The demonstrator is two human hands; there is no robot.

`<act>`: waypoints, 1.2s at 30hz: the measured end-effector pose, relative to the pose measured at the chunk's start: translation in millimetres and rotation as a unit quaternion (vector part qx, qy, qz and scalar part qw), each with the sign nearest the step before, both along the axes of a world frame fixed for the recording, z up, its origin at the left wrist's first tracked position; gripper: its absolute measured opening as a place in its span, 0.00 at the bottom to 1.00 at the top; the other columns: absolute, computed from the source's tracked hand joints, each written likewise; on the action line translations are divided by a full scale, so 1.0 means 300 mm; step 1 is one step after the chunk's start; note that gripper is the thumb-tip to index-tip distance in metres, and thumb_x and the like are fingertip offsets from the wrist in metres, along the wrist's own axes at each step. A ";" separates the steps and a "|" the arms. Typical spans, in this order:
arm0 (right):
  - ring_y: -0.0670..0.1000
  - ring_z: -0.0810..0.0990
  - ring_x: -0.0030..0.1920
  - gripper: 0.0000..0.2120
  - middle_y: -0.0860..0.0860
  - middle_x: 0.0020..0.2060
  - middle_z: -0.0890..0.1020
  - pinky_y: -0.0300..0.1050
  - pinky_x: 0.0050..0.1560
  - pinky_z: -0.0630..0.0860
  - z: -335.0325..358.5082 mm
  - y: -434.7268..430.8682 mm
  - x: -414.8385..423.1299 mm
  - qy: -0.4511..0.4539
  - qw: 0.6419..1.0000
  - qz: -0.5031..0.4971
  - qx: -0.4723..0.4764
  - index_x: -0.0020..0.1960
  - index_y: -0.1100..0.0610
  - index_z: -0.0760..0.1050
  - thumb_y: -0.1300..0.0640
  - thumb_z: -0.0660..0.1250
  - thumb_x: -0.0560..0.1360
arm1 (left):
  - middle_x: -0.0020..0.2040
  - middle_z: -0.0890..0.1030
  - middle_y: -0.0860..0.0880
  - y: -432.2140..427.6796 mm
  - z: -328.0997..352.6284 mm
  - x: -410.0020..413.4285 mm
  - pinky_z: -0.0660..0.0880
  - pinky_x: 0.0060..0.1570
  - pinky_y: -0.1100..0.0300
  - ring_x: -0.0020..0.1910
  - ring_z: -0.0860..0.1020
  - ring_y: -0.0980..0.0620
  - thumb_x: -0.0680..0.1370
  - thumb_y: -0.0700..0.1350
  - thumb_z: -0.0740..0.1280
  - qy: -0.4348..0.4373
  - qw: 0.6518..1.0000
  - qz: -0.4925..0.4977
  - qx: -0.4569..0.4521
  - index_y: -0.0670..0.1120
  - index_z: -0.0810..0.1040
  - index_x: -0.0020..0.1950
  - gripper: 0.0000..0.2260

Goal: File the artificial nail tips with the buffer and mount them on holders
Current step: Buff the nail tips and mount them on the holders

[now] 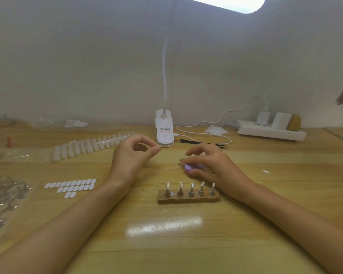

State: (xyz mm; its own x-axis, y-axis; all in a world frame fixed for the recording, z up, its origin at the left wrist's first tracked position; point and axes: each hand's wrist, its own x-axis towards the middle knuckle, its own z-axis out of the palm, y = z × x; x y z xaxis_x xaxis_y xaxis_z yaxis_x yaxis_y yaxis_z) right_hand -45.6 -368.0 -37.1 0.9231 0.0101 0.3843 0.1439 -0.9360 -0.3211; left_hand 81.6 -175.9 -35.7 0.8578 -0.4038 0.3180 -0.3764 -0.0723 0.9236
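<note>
- Clear plastic bag [2, 202] of shiny metal pieces lies at the far left edge of the wooden table [166, 244]; a small red thing [8, 141] stands further back, near the wall.
- White oval tabs [71, 186] sit in three rows just right of the bag; behind them a long strip of nail tips [91, 145] runs slantwise toward the lamp, its near end in a clear wrapper.
- The left hand [131, 158] is raised beside the far end of that strip; thumb and forefinger meet in a ring, the other fingers curled behind; whether anything is pinched between them I cannot tell.
- A white clip lamp [164, 133] stands at the back in the middle, its light on overhead.
- A wooden block [188, 199] lies in front of both hands, carrying five metal holders [191, 189] upright in a row, each with a pale top; too small to say more.
- The right hand [210, 164] rests low on the table just behind the block; its fingers and thumb curl round a lilac buffer [191, 166], which shows between them.
- Black tweezers [202, 142] lie behind that hand; a white power strip [271, 132] with plugs sits at the back right; a lone white tab [265, 171] lies well apart on the right.
</note>
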 end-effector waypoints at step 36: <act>0.60 0.86 0.48 0.19 0.57 0.49 0.86 0.48 0.47 0.83 0.011 0.051 0.033 0.054 0.843 0.076 0.530 0.61 0.53 0.78 0.58 0.75 0.70 | 0.44 0.80 0.58 -0.012 -0.003 -0.067 0.71 0.40 0.68 0.42 0.77 0.59 0.75 0.43 0.73 -0.133 0.986 -0.101 0.026 0.52 0.80 0.40 0.06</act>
